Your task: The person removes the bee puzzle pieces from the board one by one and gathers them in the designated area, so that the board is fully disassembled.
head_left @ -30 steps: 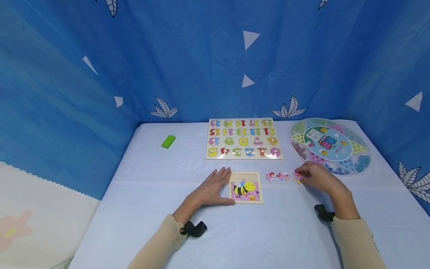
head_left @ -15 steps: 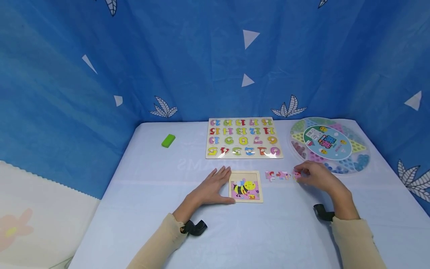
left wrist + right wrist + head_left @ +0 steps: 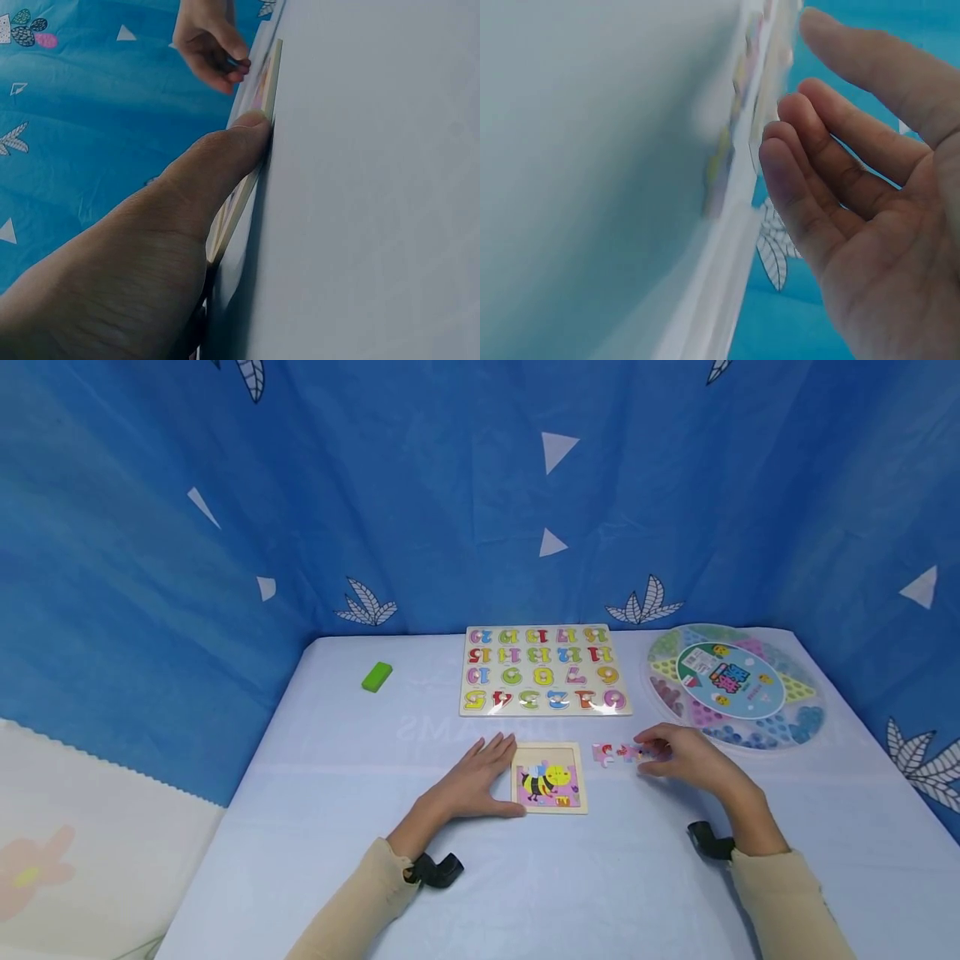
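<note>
My left hand [image 3: 468, 783] rests at the left side of a small wooden bee jigsaw puzzle [image 3: 551, 785], fingers straight and spread. Its thumb [image 3: 244, 142] lies against the near edge of the frame. The bee picture fills the lower part of the tray, with bare wood along the top. To the right, pink jigsaw pieces [image 3: 603, 755] lie in a row on the table. Above the right end of that row is my right hand [image 3: 693, 764], partly covering it. In the right wrist view, a gap shows between thumb and loosely bent fingers [image 3: 787, 165], with the pieces [image 3: 718, 172] beyond.
A wooden number puzzle board [image 3: 545, 671] lies at the back middle. Right of it is a round clear case of coloured beads [image 3: 738, 685], close behind my right hand. A green block [image 3: 377, 677] sits at the back left. A blue curtain [image 3: 450, 502] hangs behind the table.
My right hand has moved left along the row of pieces, away from the rightmost one toward the middle one. My left hand and the bee puzzle stay in place.
</note>
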